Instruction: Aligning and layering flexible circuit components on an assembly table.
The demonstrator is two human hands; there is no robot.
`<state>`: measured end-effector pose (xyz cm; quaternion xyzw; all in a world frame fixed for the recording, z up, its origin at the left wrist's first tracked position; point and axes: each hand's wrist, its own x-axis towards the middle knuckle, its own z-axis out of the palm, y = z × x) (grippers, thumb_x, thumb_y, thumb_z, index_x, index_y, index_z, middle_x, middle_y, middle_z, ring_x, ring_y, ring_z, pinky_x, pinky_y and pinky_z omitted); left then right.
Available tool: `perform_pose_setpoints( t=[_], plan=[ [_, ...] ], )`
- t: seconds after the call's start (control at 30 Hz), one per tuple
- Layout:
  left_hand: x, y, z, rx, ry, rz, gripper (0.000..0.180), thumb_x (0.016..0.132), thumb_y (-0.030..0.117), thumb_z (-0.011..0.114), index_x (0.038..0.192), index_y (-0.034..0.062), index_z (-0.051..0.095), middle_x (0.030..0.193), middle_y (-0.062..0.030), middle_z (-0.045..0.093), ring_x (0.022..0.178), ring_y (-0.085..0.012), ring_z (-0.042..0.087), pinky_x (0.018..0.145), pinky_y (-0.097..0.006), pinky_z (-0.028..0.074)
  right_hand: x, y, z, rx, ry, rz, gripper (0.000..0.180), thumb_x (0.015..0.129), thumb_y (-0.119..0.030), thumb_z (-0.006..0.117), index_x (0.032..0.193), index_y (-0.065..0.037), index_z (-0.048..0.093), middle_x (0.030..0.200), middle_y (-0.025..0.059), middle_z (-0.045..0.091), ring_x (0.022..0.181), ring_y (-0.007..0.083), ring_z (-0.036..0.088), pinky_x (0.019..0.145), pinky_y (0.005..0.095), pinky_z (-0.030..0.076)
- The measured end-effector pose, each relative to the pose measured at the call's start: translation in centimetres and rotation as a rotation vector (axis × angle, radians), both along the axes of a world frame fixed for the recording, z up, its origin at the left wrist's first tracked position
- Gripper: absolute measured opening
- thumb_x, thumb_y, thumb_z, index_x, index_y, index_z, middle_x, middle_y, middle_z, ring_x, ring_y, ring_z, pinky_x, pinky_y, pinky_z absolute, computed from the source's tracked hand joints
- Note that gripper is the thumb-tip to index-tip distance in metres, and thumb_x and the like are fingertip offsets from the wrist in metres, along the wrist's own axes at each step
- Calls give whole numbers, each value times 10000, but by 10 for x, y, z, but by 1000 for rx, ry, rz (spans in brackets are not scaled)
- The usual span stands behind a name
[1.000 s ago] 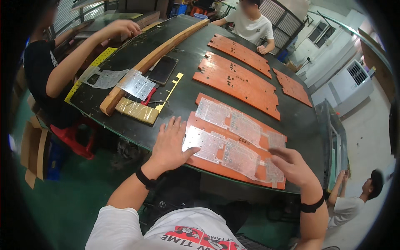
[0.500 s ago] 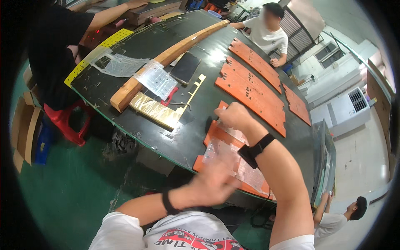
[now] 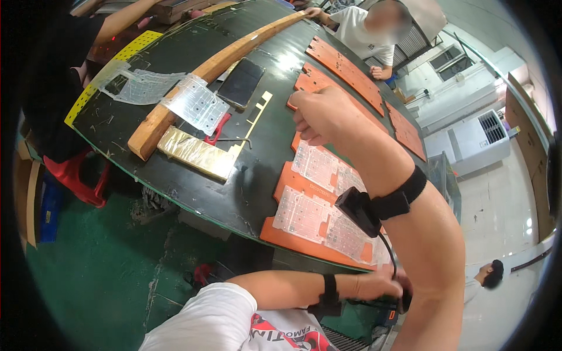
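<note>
My right hand point(image 3: 322, 114) is raised over the near end of an orange board point(image 3: 345, 90), its fingers curled closed; whatever they may hold is hidden. Below it lies a nearer orange board point(image 3: 287, 237) bearing thin clear perforated sheets point(image 3: 301, 213), arranged in two rows. My left hand point(image 3: 377, 285) is low by the table's front edge, passing under my right forearm. Its fingertips are mostly hidden there, close to a black cable. A small black device point(image 3: 358, 210) on a strap is fixed to my right forearm.
A long wooden beam point(image 3: 205, 73) crosses the dark table point(image 3: 246, 202). Near it lie loose clear sheets point(image 3: 196, 105), a phone point(image 3: 241, 83), a gold-wrapped bar point(image 3: 196, 155) and a red-handled tool point(image 3: 218, 128). More orange boards point(image 3: 345, 67) lie beyond. A person point(image 3: 380, 35) sits across; another point(image 3: 55, 76) is at left.
My right hand has moved farther across the table, off the near board. My left hand has swept right from above the clear sheets to the table's front edge, uncovering them. The view has shifted.
</note>
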<state>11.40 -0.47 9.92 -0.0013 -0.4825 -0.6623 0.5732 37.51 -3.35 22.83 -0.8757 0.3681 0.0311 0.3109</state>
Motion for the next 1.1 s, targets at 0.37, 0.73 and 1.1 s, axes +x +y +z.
perform_pose_setpoints(
  t=[0.37, 0.73, 1.1],
  plan=[
    [-11, 65, -29, -156, -201, -97, 443, 808, 225, 595, 1193, 19, 515, 914, -85, 599, 834, -181, 590, 717, -280, 464, -19, -31, -72, -339, 451, 148, 502, 753, -391, 598, 975, 56, 647, 1044, 228, 636, 995, 331, 617, 836, 370, 493],
    [-6, 62, -22, -171, -393, -348, 387, 807, 247, 632, 1092, -8, 572, 950, -95, 630, 866, -200, 596, 738, -303, 468, -45, -84, -53, -109, 349, 197, 299, 736, -185, 594, 853, 82, 661, 758, 199, 660, 728, 279, 662, 659, 347, 520],
    [-55, 52, -36, -155, -451, -843, 438, 798, 258, 673, 1091, -54, 582, 999, -104, 653, 903, -212, 596, 779, -339, 469, -208, -249, 94, -421, 417, -86, 220, 792, -131, 598, 852, 77, 635, 698, 136, 633, 621, 193, 627, 601, 324, 509]
  ],
)
